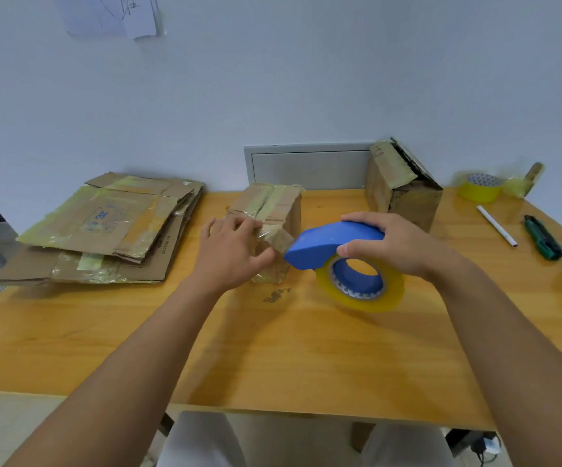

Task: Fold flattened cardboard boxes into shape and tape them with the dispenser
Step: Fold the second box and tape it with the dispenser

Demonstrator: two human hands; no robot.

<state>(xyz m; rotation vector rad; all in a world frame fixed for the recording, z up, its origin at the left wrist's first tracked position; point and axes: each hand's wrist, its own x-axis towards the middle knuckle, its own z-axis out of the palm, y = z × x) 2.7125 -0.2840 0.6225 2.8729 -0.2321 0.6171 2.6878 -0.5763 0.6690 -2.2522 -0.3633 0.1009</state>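
Box (274, 210) under left hand (230, 251); dispenser (335, 246) beside.

Both forearms are bare from the elbows down to the left hand (230, 254) and right hand (392, 246), with no sleeves, watch, rings or gloves, and white trousers (202, 439) cover both legs below the desk's near edge.
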